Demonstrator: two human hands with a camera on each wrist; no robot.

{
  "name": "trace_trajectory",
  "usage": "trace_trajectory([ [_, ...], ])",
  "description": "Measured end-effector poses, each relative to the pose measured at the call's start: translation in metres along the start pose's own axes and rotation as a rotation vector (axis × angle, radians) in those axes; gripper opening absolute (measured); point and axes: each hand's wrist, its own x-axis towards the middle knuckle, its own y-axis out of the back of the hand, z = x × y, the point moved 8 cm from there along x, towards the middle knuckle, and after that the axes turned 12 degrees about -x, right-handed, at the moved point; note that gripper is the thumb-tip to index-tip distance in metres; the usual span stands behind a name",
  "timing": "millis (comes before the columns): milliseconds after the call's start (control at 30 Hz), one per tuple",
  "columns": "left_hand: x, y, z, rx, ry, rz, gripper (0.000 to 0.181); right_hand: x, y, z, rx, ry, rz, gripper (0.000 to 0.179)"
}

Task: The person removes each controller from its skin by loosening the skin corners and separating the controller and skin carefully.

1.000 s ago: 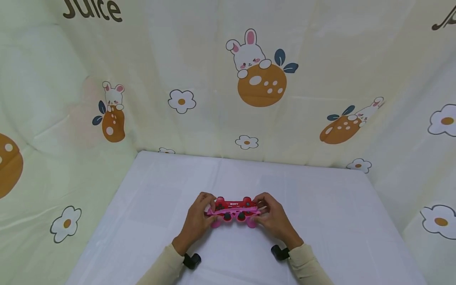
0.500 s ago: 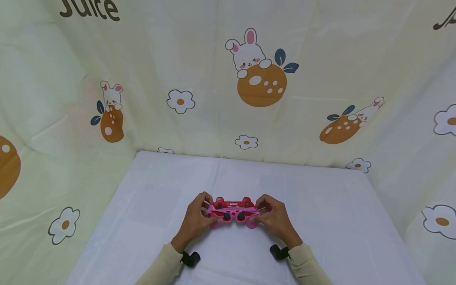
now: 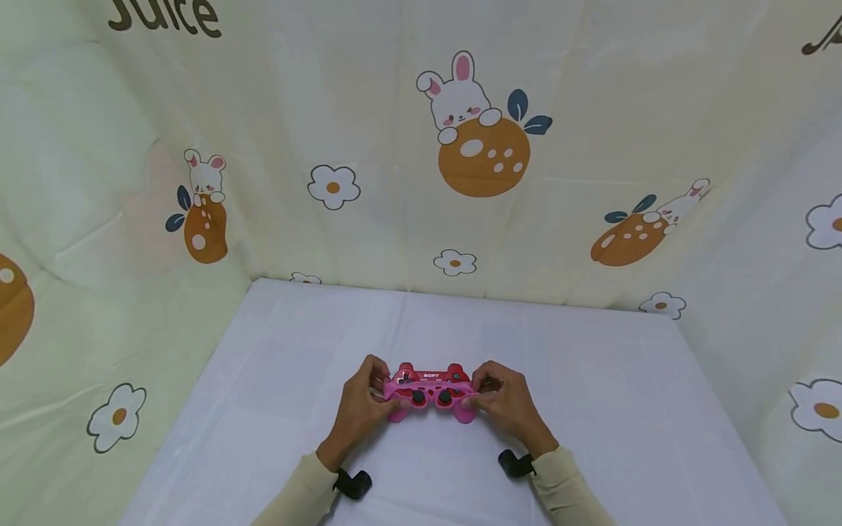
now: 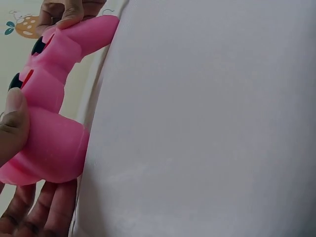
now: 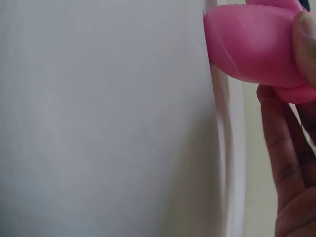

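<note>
Left hand [image 3: 358,405] at the controller's left end, thumb in front, pinching pink sleeve [image 4: 49,143] and controller. Red controller [image 3: 430,376] between hands, above white table [image 3: 296,351]. Sleeve looks part on: grips covered, SONY edge uncovered. Right hand [image 3: 509,405] at controller's right end, pinching likewise, thumb in front.

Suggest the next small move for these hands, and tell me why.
Probably ease the far edge of the pink cover away from the person over the red controller: the SONY-marked far part shows bare while the near side is wrapped, and the left hand and right hand hold opposite ends, so both could pull evenly.
</note>
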Motion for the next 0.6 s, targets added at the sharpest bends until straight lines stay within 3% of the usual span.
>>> trace_trajectory([
  [133,0.0,-0.002,-0.005,-0.032,0.033,-0.008,0.052,-0.001,-0.007,0.006,0.04,-0.068,-0.06,0.044],
  [333,0.0,-0.003,-0.006,-0.051,0.054,-0.042,0.059,-0.002,-0.021,0.013,0.074,-0.137,-0.145,0.068],
  [600,0.001,-0.002,-0.009,-0.079,0.097,-0.025,0.06,-0.003,-0.021,0.016,0.066,-0.163,-0.136,0.071],
])
